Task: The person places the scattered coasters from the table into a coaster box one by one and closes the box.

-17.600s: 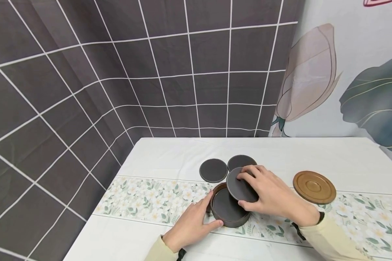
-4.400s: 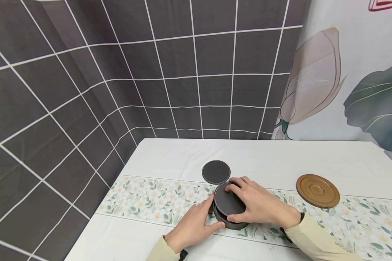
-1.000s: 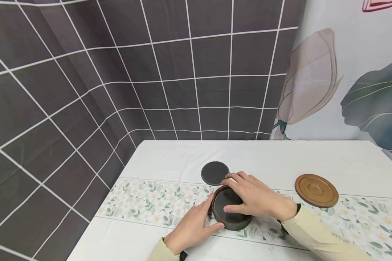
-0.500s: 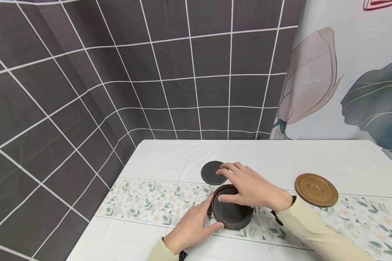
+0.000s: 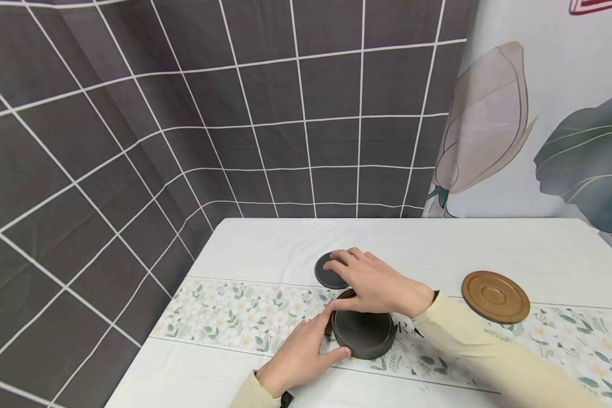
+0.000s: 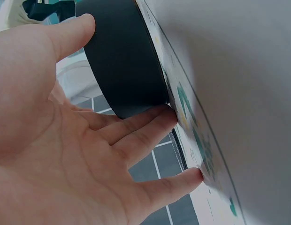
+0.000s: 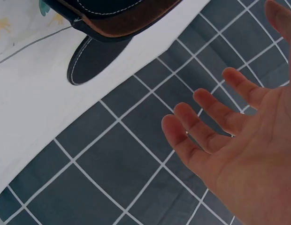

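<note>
A round dark leather coaster holder [image 5: 365, 349], brown along its inner rim, stands on the table with a dark coaster [image 5: 362, 327] lying inside. My left hand [image 5: 302, 352] holds the holder's left side; in the left wrist view its thumb lies on the dark wall [image 6: 122, 56] and its fingers reach round the lower edge. Behind the holder, a single stitched coaster [image 5: 325, 274] lies flat on the table, partly covered by my right hand [image 5: 377, 280]. That hand hovers with spread, slightly bent fingers, and the right wrist view shows nothing in it.
A round brown disc with concentric rings [image 5: 496, 297] lies to the right on the white tablecloth [image 5: 265, 243]. A printed floral band crosses the cloth. Dark checked fabric [image 5: 331, 141] hangs behind the table's far edge.
Earlier, my right hand held coasters over the holder and others lay behind it; one lies there now. In the last second, the emptied right hand moved back and left, over that coaster.
</note>
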The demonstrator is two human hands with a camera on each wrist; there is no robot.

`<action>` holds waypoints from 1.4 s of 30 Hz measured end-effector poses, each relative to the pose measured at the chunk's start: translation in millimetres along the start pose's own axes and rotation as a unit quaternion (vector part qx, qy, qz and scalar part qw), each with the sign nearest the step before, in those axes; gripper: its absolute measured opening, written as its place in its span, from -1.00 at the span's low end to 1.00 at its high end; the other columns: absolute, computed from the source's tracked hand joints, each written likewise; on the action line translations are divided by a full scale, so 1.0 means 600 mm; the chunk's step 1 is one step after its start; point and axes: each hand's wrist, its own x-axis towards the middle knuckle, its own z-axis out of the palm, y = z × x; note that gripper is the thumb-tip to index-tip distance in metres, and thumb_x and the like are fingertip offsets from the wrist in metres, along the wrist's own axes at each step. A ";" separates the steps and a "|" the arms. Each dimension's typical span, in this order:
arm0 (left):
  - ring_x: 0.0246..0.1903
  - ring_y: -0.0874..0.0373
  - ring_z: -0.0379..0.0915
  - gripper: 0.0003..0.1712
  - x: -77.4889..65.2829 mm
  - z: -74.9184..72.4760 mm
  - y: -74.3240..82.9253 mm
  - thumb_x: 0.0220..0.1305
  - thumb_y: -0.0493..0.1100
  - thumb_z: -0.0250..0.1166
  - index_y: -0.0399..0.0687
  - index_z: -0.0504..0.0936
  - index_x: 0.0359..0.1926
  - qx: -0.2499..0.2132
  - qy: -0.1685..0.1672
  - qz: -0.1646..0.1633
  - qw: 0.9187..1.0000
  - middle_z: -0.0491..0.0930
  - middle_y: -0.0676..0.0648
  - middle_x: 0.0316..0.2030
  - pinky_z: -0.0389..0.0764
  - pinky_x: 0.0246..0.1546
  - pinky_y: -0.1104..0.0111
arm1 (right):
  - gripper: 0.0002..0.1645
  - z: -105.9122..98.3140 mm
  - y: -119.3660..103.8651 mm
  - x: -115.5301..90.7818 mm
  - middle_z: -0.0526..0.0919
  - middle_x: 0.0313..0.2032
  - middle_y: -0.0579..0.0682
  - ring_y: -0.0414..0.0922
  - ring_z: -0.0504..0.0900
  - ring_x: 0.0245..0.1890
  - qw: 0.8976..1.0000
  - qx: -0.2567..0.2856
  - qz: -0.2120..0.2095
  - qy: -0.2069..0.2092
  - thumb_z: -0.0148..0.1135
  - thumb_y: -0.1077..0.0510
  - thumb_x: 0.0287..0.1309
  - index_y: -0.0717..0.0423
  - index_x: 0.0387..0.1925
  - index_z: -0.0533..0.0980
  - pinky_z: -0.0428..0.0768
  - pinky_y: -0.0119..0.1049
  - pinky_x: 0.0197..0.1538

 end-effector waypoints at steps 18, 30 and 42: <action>0.38 -0.17 0.36 0.06 0.002 -0.002 -0.002 0.38 0.33 0.25 -0.11 0.03 0.63 -0.013 -0.020 -0.013 1.000 0.30 -0.14 0.49 0.44 0.30 -0.14 | -0.16 0.045 0.031 0.031 0.40 0.38 0.21 0.19 0.43 0.32 0.997 0.053 0.040 -0.043 0.35 -0.26 0.27 0.08 0.42 0.39 0.49 0.18 0.25; 0.40 -0.15 0.35 0.06 0.004 -0.001 -0.003 0.37 0.36 0.24 -0.05 0.03 0.63 -0.033 -0.031 -0.023 0.999 0.32 -0.14 0.49 0.40 0.32 -0.18 | -0.22 0.071 0.047 0.047 0.44 0.32 0.18 0.19 0.46 0.26 0.996 0.046 0.067 -0.046 0.32 -0.21 0.32 0.11 0.40 0.40 0.51 0.19 0.23; 0.37 -0.19 0.38 0.06 0.003 -0.001 -0.004 0.36 0.33 0.27 -0.06 0.05 0.63 -0.022 -0.024 -0.025 0.999 0.35 -0.15 0.46 0.44 0.29 -0.16 | -0.20 0.085 0.049 0.069 0.42 0.32 0.18 0.17 0.45 0.22 0.993 0.038 0.091 -0.070 0.37 -0.20 0.28 0.10 0.40 0.39 0.53 0.16 0.17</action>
